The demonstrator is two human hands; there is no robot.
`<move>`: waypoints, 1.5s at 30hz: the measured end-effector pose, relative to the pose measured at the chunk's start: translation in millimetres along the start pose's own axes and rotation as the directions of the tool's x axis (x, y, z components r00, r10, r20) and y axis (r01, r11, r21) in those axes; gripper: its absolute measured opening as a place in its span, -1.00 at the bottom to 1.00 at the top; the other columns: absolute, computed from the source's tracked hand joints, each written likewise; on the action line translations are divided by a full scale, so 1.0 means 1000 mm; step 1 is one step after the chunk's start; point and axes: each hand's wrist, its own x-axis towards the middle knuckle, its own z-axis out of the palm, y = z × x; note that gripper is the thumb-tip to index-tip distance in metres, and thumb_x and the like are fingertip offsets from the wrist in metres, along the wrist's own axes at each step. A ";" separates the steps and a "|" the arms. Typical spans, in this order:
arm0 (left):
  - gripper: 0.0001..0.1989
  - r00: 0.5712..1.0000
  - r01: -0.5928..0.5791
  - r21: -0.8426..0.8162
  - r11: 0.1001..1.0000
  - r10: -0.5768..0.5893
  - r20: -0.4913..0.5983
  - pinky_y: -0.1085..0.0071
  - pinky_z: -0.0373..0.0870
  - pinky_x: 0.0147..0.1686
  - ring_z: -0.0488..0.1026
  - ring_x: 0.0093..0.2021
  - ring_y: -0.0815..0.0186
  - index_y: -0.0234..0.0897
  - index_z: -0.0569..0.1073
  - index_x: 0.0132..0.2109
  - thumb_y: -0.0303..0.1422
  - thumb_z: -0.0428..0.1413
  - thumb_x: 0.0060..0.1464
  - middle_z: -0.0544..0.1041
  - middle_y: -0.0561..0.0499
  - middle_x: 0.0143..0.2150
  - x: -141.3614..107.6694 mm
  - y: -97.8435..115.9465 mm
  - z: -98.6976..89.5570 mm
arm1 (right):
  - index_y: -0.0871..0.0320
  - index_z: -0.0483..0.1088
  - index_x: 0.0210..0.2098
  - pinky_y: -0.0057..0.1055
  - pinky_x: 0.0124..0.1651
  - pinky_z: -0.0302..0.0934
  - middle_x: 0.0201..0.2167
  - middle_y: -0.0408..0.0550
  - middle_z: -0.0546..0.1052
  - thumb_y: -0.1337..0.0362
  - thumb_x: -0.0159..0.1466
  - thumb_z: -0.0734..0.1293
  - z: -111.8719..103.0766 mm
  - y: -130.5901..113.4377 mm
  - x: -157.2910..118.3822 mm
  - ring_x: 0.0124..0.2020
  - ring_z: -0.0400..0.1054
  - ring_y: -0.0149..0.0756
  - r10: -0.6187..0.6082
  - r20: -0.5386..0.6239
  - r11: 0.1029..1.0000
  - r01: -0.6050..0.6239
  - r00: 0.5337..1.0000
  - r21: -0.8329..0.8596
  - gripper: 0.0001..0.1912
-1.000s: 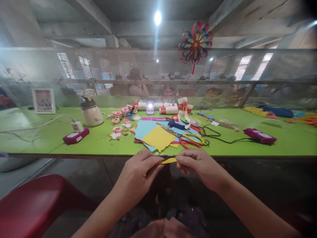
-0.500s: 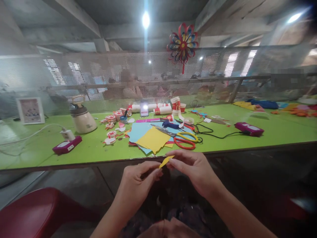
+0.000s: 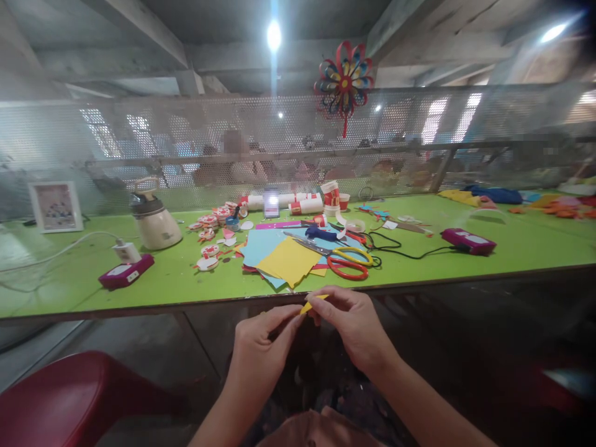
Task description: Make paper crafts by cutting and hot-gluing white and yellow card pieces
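Note:
A small piece of yellow paper (image 3: 307,306) is pinched between my two hands, just in front of the table's near edge. My left hand (image 3: 265,341) is closed on its left end, thumb against fingers. My right hand (image 3: 349,320) grips the other end, and its fingers cover part of the paper. Beyond them on the table lies a larger yellow sheet (image 3: 286,264) on top of light blue sheets (image 3: 254,245). Scissors (image 3: 347,264) with one yellow and one red handle loop rest across the sheets, beside a dark blue glue gun (image 3: 321,233).
Paper cups (image 3: 330,195) and white rolls (image 3: 305,207) stand at the back of the green table (image 3: 209,295). A spray bottle (image 3: 156,220), a purple power strip (image 3: 125,273) and a picture frame (image 3: 56,208) are on the left. Another purple strip (image 3: 468,242) sits right. A red stool (image 3: 56,397) is lower left.
My right hand has shifted slightly left along the yellow paper, its fingers now nearer my left hand. Less of the paper shows. Things on the table have stayed put.

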 end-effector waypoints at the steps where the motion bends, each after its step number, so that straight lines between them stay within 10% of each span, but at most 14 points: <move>1: -0.85 1.000 -0.016 0.023 1.000 0.016 -0.019 0.53 0.43 -0.26 0.55 -0.28 0.32 -0.23 0.57 -0.21 -0.42 0.13 0.06 0.62 0.04 -0.25 0.000 -0.001 0.000 | 0.19 0.50 -0.45 -0.54 -0.50 0.21 -0.60 -0.18 0.47 0.18 0.11 0.41 0.001 0.001 -0.001 -0.58 0.29 -0.46 -0.008 -0.023 1.000 0.008 1.000 -0.021 -0.82; 8: -0.83 0.977 -0.191 0.143 0.971 0.202 -0.065 0.46 0.42 -0.17 0.52 -0.20 0.31 -0.22 0.54 -0.19 -0.48 0.10 0.08 0.60 0.00 -0.21 0.000 -0.016 0.007 | 0.21 0.48 -0.48 -0.51 -0.51 0.19 -0.57 -0.13 0.46 0.17 0.13 0.39 0.002 0.014 0.000 -0.56 0.30 -0.41 -0.172 -0.092 0.962 0.147 0.981 -0.232 -0.79; 16: -0.82 0.916 -0.337 0.316 0.887 0.387 -0.108 0.42 0.43 -0.19 0.48 -0.21 0.31 -0.24 0.51 -0.17 -0.52 0.07 0.10 0.55 -0.05 -0.22 -0.001 -0.038 0.016 | 0.21 0.44 -0.41 -0.44 -0.31 0.20 -0.48 -0.07 0.46 0.30 0.23 0.30 -0.004 0.040 0.003 -0.42 0.35 -0.33 -0.507 0.007 0.703 0.418 0.862 -0.576 -0.87; 25: -0.82 0.890 -0.377 0.319 0.869 0.436 -0.135 0.46 0.40 -0.37 0.45 -0.37 0.34 -0.28 0.50 -0.19 -0.50 0.02 0.13 0.48 -0.05 -0.34 -0.001 -0.051 0.022 | 0.19 0.37 -0.53 -0.48 -0.42 0.16 -0.58 -0.13 0.40 0.22 0.23 0.29 -0.001 0.050 0.005 -0.52 0.28 -0.38 -0.427 -0.050 0.761 0.329 0.903 -0.559 -0.75; 34: -0.88 1.000 0.006 -0.090 0.996 -0.005 0.012 0.43 0.34 -0.33 0.40 -0.35 0.31 -0.29 0.50 -0.36 -0.35 0.11 0.05 0.44 -0.01 -0.39 0.000 -0.013 0.007 | 0.18 0.37 -0.54 -0.45 -0.40 0.17 -0.55 -0.13 0.37 0.26 0.18 0.33 0.001 0.015 0.006 -0.48 0.26 -0.35 -0.332 0.046 0.897 0.330 0.942 -0.293 -0.81; 45: -0.79 0.902 0.403 -0.468 0.786 -0.254 0.349 0.47 0.30 -0.32 0.35 -0.37 0.37 -0.31 0.50 -0.24 -0.27 0.17 0.01 0.46 0.02 -0.37 -0.002 0.006 -0.004 | 0.18 0.39 -0.54 -0.44 -0.40 0.17 -0.54 -0.14 0.38 0.20 0.16 0.36 -0.004 -0.008 0.006 -0.48 0.25 -0.38 -0.262 0.210 0.924 0.308 0.942 -0.225 -0.79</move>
